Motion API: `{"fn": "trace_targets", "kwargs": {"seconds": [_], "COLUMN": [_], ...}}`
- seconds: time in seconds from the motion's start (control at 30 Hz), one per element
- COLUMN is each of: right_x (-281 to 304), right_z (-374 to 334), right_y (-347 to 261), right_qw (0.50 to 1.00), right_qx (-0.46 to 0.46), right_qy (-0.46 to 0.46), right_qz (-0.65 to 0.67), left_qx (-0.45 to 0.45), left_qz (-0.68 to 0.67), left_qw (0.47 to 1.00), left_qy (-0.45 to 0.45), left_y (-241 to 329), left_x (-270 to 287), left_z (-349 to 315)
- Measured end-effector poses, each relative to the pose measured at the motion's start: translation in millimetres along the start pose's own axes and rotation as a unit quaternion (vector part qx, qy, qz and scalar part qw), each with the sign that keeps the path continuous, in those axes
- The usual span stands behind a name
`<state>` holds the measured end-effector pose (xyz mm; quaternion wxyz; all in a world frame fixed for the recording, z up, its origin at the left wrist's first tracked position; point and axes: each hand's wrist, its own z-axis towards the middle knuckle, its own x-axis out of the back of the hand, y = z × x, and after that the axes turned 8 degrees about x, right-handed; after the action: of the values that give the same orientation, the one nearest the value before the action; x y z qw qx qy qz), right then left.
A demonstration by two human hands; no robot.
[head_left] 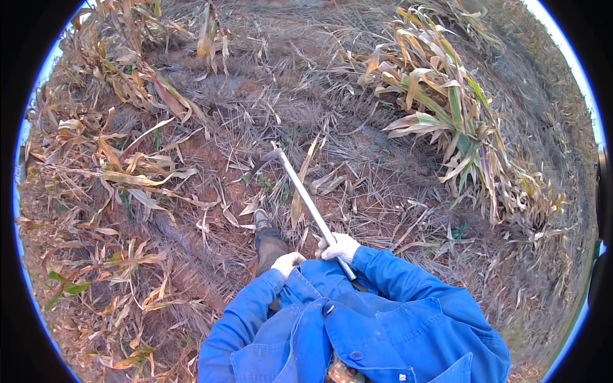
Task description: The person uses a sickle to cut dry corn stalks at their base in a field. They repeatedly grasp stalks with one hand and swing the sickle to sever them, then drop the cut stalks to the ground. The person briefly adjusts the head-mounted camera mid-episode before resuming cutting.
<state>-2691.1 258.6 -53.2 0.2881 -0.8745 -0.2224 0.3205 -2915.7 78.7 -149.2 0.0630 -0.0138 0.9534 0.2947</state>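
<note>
My right hand (340, 247), in a pale glove, is wrapped round the long silvery handle of a sickle (305, 195). The handle slants up and to the left, away from my body, and its lower end sticks out below my fist. At the far end the dark curved blade (263, 162) points left, just above the straw-covered ground. My left hand (288, 262), also gloved, is closed at the front hem of my blue jacket (305, 278); its fingertips are partly hidden.
Dry cornstalks (447, 108) lean in a bundle at the right. More withered corn plants (131, 83) stand at the left and far left. Cut straw and fallen leaves cover the reddish soil (383, 199). One shoe (262, 219) shows ahead of my left hand.
</note>
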Motion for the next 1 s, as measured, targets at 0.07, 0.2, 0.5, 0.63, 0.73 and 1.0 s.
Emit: {"fn": "trace_targets", "kwargs": {"seconds": [0.07,0.2,0.5,0.63,0.73,1.0], "right_x": [-1.3,-6.3,-23.3,-31.4,-35.1,-39.0], "right_z": [0.7,12.7,33.4,30.2,27.5,13.0], "right_y": [0.3,3.3,-6.8,-18.6,-23.6,-29.5], "right_qw": [1.000,0.999,0.995,0.995,0.994,0.994], "right_qx": [0.006,0.043,0.075,0.068,0.082,0.091], "right_qy": [0.015,0.021,-0.065,-0.068,-0.067,-0.061], "right_qz": [0.002,0.001,0.006,-0.003,0.000,0.016], "left_qx": [-0.086,-0.243,-0.383,-0.398,-0.434,-0.433], "left_qz": [0.106,0.227,0.293,0.260,0.226,0.275], "left_qw": [0.979,0.900,0.812,0.825,0.828,0.841], "left_qy": [0.151,0.280,0.329,0.306,0.275,0.172], "left_y": [20.8,72.8,116.1,119.2,123.7,148.8], "left_x": [-1.7,-7.6,-6.2,-5.2,-9.8,-12.8], "left_z": [-20.9,-50.6,-72.4,-76.9,-86.7,-121.1]}}
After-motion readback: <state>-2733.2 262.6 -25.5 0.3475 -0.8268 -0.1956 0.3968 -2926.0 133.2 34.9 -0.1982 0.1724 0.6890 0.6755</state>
